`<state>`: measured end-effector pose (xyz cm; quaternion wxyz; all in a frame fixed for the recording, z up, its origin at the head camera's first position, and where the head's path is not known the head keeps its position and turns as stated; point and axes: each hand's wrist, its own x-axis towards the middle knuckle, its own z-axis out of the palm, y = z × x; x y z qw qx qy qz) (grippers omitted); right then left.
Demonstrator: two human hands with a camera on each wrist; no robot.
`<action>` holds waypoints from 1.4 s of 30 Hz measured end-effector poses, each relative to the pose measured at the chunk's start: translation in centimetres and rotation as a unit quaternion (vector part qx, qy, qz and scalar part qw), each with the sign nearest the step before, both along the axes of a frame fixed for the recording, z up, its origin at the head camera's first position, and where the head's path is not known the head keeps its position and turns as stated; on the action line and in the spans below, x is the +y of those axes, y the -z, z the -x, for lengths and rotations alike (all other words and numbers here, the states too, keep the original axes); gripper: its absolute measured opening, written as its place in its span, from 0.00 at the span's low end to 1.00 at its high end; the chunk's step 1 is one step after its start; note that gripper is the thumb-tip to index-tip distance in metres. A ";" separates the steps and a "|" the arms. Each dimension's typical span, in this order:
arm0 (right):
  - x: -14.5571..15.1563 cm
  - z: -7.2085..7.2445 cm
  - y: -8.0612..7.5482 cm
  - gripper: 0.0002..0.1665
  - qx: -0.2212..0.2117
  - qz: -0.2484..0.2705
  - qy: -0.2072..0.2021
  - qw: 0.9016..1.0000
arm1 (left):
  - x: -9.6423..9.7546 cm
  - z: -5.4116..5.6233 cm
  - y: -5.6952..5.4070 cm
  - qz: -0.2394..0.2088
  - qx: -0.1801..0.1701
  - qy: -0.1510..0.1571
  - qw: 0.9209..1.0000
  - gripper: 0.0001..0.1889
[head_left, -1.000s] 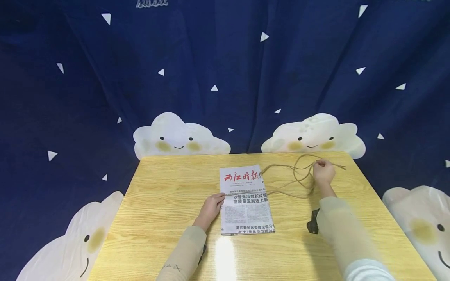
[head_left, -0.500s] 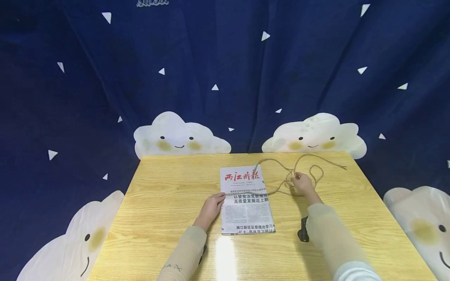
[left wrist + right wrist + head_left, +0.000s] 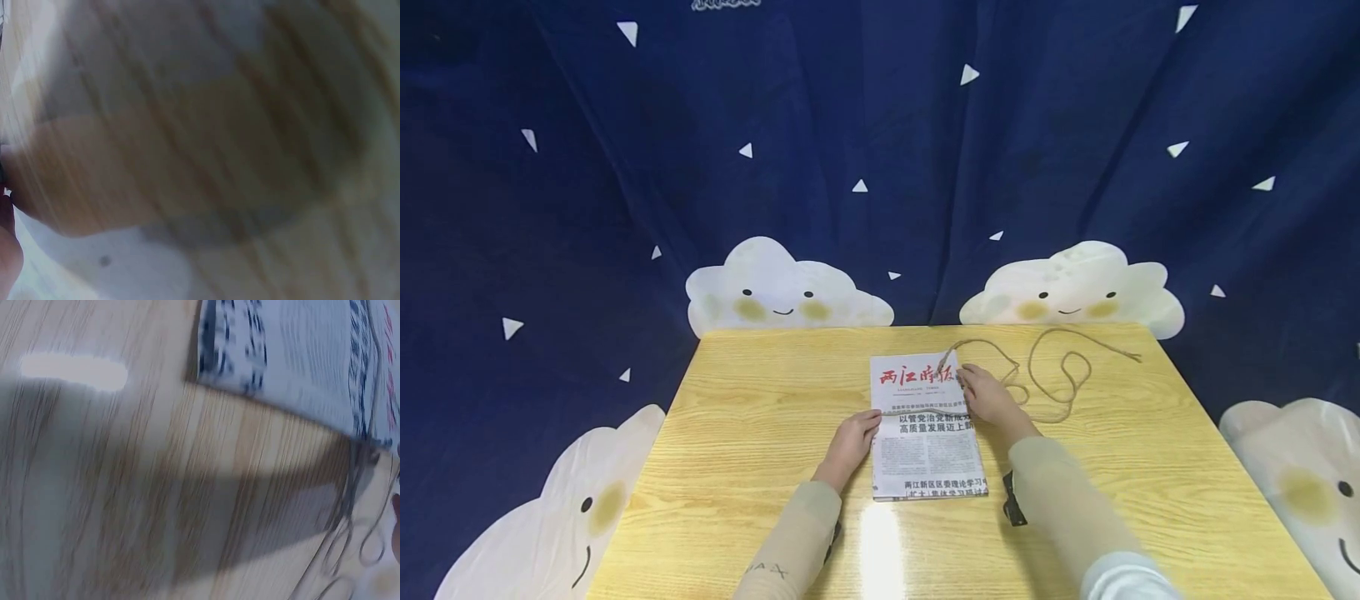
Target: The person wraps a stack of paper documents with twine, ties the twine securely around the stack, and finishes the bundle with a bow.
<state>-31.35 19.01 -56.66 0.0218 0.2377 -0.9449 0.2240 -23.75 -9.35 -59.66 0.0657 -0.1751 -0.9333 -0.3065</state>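
A folded newspaper (image 3: pixel 925 458) lies on the wooden table with red characters at its top. Across its upper half runs a thin brown rope (image 3: pixel 940 411), and one strand of it rises over the top right corner. My left hand (image 3: pixel 852 437) pinches the rope at the paper's left edge; in the left wrist view only a bit of finger (image 3: pixel 7 256) shows. My right hand (image 3: pixel 996 400) is at the paper's right edge, fingertips over the margin near the rope. Its grip is hidden, so I cannot tell what it holds.
Loose rope curls (image 3: pixel 1067 379) trail over the table (image 3: pixel 760 400) to the right, one end near the back right corner. A dark blue curtain (image 3: pixel 820 167) with white clouds hangs behind the table and at its sides. Glare shows in front of the newspaper.
My right hand has moved left from the loose rope at the far right to the newspaper's right edge. The rope it held now lies in loops on the table. My left hand has stayed put.
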 end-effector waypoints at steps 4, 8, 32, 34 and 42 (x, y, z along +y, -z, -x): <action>-1.8 0.2 0.0 0.27 -0.029 -0.031 -0.044 0.998 | 0.2 0.0 0.0 0.001 0.003 0.004 1.000 0.13; -3.6 -0.1 -1.2 0.29 -0.060 -0.086 -0.037 0.994 | 0.3 0.0 0.1 0.003 0.001 0.005 1.000 0.13; 0.5 -0.5 0.0 0.24 -0.028 -0.046 0.133 0.990 | 0.4 -0.1 0.3 0.004 0.006 -0.003 1.000 0.13; 1.3 -0.5 -0.8 0.21 0.024 -0.011 0.171 0.985 | 0.4 -0.1 0.2 0.004 0.003 -0.004 1.000 0.13; 6.3 -2.3 -0.7 0.28 -0.120 -0.030 0.263 0.957 | 0.2 -0.4 0.0 -0.001 0.012 -0.005 1.000 0.13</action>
